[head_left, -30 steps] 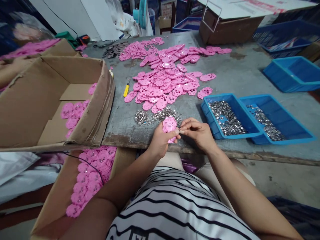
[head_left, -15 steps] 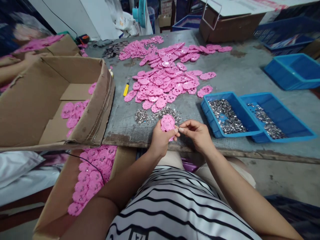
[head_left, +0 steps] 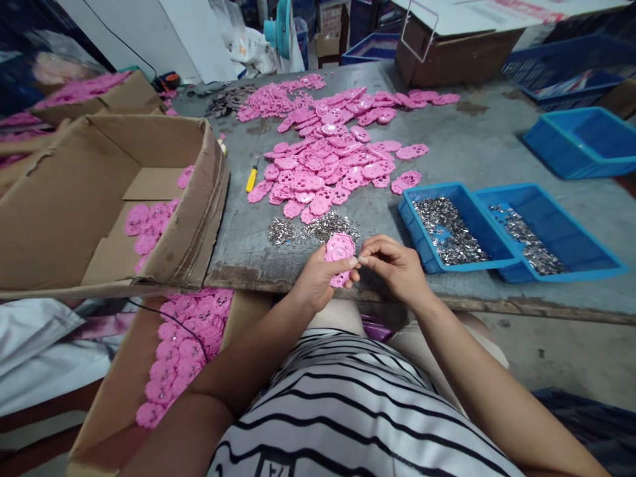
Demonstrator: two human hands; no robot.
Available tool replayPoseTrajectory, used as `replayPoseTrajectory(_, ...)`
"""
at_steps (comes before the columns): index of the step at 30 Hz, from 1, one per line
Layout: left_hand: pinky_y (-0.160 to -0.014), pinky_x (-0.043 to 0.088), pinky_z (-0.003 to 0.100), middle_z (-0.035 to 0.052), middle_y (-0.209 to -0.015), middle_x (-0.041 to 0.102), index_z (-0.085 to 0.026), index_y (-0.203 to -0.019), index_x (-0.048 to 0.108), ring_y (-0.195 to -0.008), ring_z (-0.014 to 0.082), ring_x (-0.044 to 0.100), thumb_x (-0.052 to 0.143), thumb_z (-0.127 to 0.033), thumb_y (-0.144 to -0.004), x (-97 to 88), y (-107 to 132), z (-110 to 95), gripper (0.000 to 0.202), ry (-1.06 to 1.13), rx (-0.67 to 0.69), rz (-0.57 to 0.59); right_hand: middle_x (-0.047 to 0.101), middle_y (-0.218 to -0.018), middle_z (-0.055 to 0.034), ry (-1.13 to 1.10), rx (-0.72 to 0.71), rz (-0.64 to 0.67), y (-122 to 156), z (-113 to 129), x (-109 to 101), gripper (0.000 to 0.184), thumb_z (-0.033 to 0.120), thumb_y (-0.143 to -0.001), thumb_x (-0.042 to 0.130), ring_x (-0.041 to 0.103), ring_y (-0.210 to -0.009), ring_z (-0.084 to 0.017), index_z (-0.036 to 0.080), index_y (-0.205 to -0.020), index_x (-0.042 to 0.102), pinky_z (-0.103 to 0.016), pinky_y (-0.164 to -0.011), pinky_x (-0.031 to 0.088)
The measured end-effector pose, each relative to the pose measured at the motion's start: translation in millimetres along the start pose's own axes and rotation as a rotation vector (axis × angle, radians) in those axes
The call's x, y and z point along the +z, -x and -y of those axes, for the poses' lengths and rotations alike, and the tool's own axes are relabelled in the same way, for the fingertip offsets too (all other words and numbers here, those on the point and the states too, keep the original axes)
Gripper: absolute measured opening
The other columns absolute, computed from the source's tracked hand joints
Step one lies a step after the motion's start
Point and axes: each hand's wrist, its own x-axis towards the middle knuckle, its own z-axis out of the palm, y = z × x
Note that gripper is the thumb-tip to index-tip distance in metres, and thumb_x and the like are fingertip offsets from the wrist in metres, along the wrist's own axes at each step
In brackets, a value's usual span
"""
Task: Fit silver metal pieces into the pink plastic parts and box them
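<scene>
My left hand [head_left: 318, 275] is closed around a pink plastic piece [head_left: 340, 248] with a scalloped edge and small holes, thumb across its face. Close by on the right, my right hand [head_left: 392, 262] pinches with thumb and forefinger against the left thumb's tip. Whatever sits in that pinch is too small to make out. Just beyond the hands lie small piles of shiny metal bits [head_left: 325, 226]. Farther back spreads a large heap of similar pink pieces [head_left: 328, 162].
Two blue trays [head_left: 450, 268] of metal parts stand at the right, with another blue tray [head_left: 571, 149] behind. A yellow-handled screwdriver [head_left: 252, 179] lies beside a cardboard box [head_left: 59, 218]. Below, another box holds many pink pieces [head_left: 173, 361]. A co-worker's arm shows far left.
The pink piece has tilted and shifted slightly right in my left hand. My right hand stays beside it, still pinching. The co-worker's hand at far left has drawn back behind the box.
</scene>
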Motion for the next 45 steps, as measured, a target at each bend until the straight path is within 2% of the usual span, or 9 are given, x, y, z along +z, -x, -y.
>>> replayPoseTrajectory(4,-0.040,0.039,0.018,-0.0035,-0.062,0.058,-0.015,-0.079,0.051,-0.049,0.0079,0.054,0.081,-0.018,-0.047,2.7,1,0,0.044,0.050,-0.033,-0.004,0.061,-0.074,-0.0020,-0.033,0.034,0.025,1,2,0,0.023,0.042,-0.074,0.072,0.055,-0.072,-0.017,0.022,-0.065,0.066,-0.032,-0.070,0.045)
replayPoseTrajectory(9,-0.040,0.039,0.019,-0.0046,-0.062,0.058,-0.017,-0.082,0.053,-0.047,0.0073,0.054,0.080,-0.021,-0.049,7.8,0,8,0.043,-0.080,0.205,-0.164,0.061,-0.070,-0.0007,-0.151,0.235,0.002,4,2,3,0.031,0.051,-0.068,0.075,0.053,-0.067,-0.016,0.021,-0.069,0.063,-0.030,-0.065,0.043)
replayPoseTrajectory(13,-0.041,0.039,0.017,-0.0049,-0.063,0.058,-0.017,-0.083,0.054,-0.048,0.0069,0.054,0.080,-0.021,-0.053,9.8,0,10,0.040,-0.144,0.272,-0.193,0.059,-0.066,-0.0002,-0.139,0.283,-0.006,3,4,3,0.033,0.049,-0.066,0.076,0.051,-0.065,-0.015,0.020,-0.064,0.061,-0.029,-0.063,0.041)
replayPoseTrajectory(16,-0.045,0.045,0.020,-0.0022,-0.068,0.061,-0.017,-0.086,0.054,-0.052,0.0092,0.057,0.079,-0.036,-0.061,10.6,1,10,0.040,-0.016,0.275,-0.133,0.059,-0.069,-0.0007,-0.160,0.293,-0.059,4,7,5,0.031,0.047,-0.067,0.076,0.052,-0.067,-0.016,0.020,-0.062,0.062,-0.031,-0.066,0.042)
replayPoseTrajectory(20,-0.058,0.052,0.028,0.0078,-0.081,0.068,-0.014,-0.089,0.058,-0.075,0.0187,0.066,0.057,-0.057,-0.078,13.5,0,9,0.044,0.173,0.202,-0.078,0.061,-0.091,-0.0059,-0.129,0.234,-0.150,7,12,10,0.027,0.043,-0.067,0.076,0.056,-0.095,-0.022,0.020,-0.058,0.065,-0.036,-0.084,0.044)
replayPoseTrajectory(25,-0.086,0.050,0.033,0.0080,-0.105,0.068,-0.019,-0.107,0.059,-0.105,0.0211,0.062,0.058,-0.035,-0.084,15.9,1,12,0.028,0.239,0.265,-0.030,0.062,-0.100,-0.0070,-0.101,0.220,-0.251,12,8,16,0.021,0.038,-0.068,0.076,0.051,-0.111,-0.026,0.021,-0.059,0.066,-0.043,-0.098,0.037)
replayPoseTrajectory(31,-0.094,0.047,0.038,0.0042,-0.116,0.063,-0.029,-0.124,0.052,-0.118,0.0211,0.056,0.060,-0.014,-0.076,10.0,6,13,0.050,0.308,0.226,0.084,0.062,-0.101,-0.0073,-0.160,0.255,-0.323,16,6,18,0.021,0.039,-0.066,0.077,0.048,-0.117,-0.028,0.022,-0.059,0.066,-0.045,-0.100,0.036)
replayPoseTrajectory(35,-0.093,0.048,0.041,0.0061,-0.113,0.063,-0.027,-0.120,0.053,-0.117,0.0237,0.056,0.056,-0.016,-0.071,10.9,8,13,0.050,0.267,0.198,0.021,0.060,-0.111,-0.0075,-0.150,0.261,-0.326,18,9,24,0.022,0.040,-0.068,0.076,0.049,-0.115,-0.027,0.021,-0.059,0.066,-0.045,-0.103,0.033)
replayPoseTrajectory(45,-0.091,0.049,0.038,0.0078,-0.104,0.064,-0.022,-0.114,0.055,-0.112,0.0233,0.057,0.049,-0.024,-0.066,19.1,8,19,0.048,0.194,0.314,-0.013,0.058,-0.109,-0.0074,-0.213,0.270,-0.347,20,12,42,0.023,0.036,-0.069,0.072,0.050,-0.114,-0.025,0.021,-0.057,0.061,-0.042,-0.105,0.033)
